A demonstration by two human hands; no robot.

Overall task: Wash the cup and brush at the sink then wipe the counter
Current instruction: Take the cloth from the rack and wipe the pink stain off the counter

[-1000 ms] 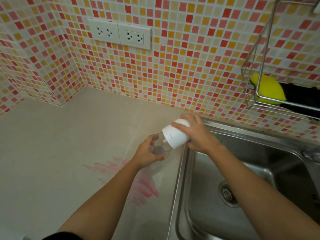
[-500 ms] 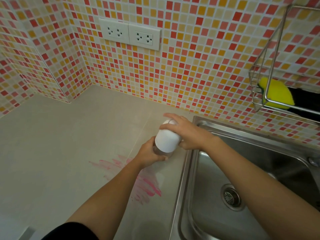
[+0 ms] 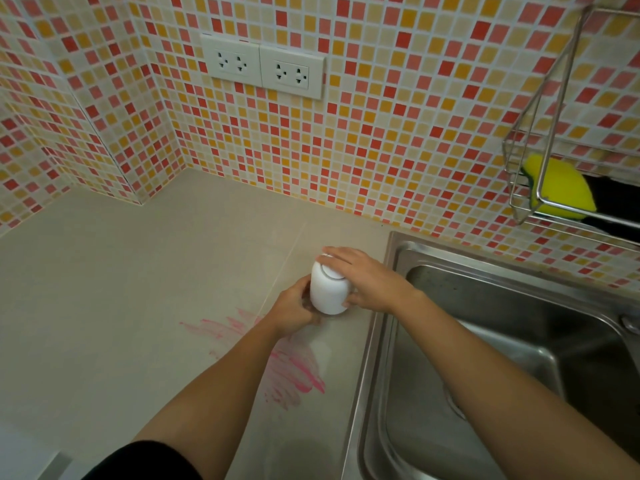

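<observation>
White cylindrical plastic brush unit (image 3: 327,289), gripped by the right hand (image 3: 367,282) with curled fingers, sits atop the clear cup (image 3: 307,301) clasped in the left hand (image 3: 294,311) at the sink-side edge of the beige counter (image 3: 173,289); washing looks pending, so both likely need carrying over the steel sink (image 3: 485,306).

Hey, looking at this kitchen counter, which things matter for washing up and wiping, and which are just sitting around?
For the job: white container gripped by right hand; clear cup in left hand; sink; pink smear on counter; probably yellow sponge.
Just there: wall sockets; wire rack; tiled wall.
</observation>
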